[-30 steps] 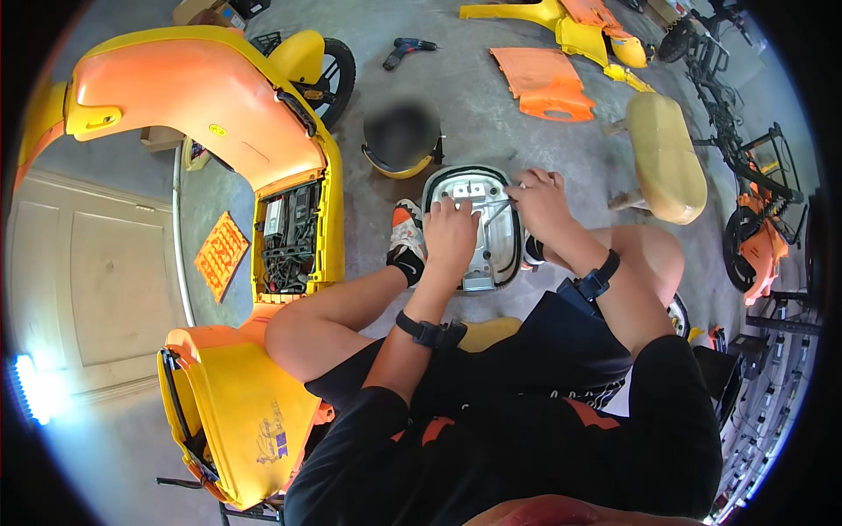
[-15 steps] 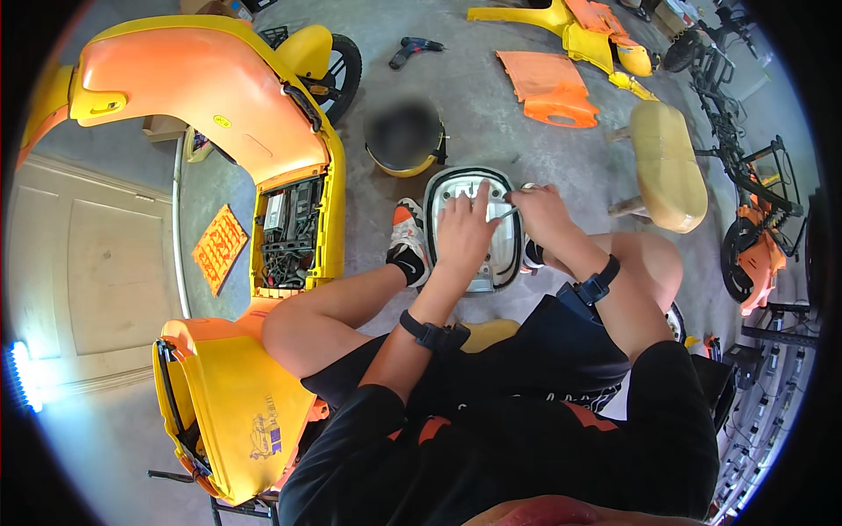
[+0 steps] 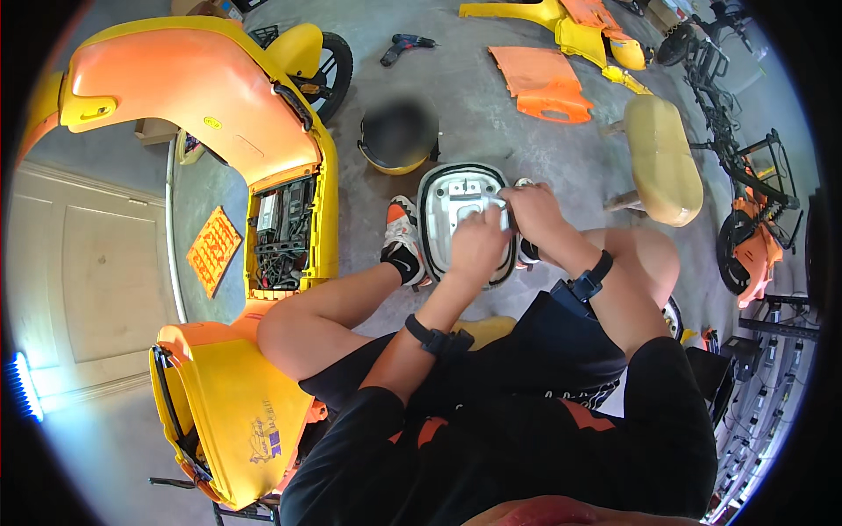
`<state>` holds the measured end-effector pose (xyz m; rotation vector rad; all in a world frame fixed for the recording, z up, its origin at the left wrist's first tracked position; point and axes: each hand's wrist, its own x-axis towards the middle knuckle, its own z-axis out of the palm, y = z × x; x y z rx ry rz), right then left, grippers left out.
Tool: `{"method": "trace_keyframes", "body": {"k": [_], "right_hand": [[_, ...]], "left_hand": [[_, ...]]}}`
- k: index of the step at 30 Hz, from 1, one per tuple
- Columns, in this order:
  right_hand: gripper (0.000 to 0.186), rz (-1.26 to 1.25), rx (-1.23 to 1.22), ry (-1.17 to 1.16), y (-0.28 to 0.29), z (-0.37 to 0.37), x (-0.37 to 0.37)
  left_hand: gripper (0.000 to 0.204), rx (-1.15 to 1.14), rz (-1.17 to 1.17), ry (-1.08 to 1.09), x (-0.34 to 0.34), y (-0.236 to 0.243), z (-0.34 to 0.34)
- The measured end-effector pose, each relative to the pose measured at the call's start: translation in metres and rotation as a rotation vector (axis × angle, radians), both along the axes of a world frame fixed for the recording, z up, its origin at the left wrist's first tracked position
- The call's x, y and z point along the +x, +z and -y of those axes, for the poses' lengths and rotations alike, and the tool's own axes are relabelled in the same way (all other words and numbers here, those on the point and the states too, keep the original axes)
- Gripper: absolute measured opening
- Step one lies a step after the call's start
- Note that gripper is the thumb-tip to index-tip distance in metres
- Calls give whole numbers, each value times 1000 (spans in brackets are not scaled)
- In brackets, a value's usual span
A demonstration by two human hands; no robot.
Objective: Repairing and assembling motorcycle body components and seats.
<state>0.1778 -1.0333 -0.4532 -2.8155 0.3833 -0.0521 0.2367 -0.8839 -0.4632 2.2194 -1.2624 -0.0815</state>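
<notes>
On the floor between my feet lies a rounded white panel [image 3: 436, 230] with a black rim seal and small metal fittings; it looks like the underside of a seat. My left hand [image 3: 481, 244] is over its middle, fingers curled closed, and what they hold is hidden. Close beside it, at the panel's upper right edge, my right hand [image 3: 533, 215] is closed in a pinch around a slim metal tool, now mostly covered by the fingers. A small pale bit shows between the two hands, too small to name.
A partly stripped yellow and orange scooter [image 3: 326, 202] stands at left, its electrics bay uncovered. Ahead are a round black-and-yellow container [image 3: 396, 162], a power drill [image 3: 406, 49] and orange panels [image 3: 542, 83]. A padded stool [image 3: 662, 162] and bare frame [image 3: 732, 114] are at right.
My left hand has gone from flat with outstretched fingers on the panel to curled closed, moving right towards my right hand. The slim tool no longer shows plainly. The view has shifted slightly.
</notes>
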Motion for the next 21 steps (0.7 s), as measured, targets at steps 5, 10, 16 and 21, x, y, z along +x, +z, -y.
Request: {"method": "trace_keyframes", "body": {"k": [5,10,16,21], "right_hand": [[29,175,-139,106,9,-7,4],[43,-143,-7,-456,15,-15,10],[34,-140,-166,-88,0,2,2],[33,192,-233,54,2,2,0]], "left_hand": [[33,110,87,105,28,-4,-10],[41,134,-169,-126,1,-9,-3],[46,10,-43,-3,3,9,-2],[31,41,220,149,40,6,-14]]}}
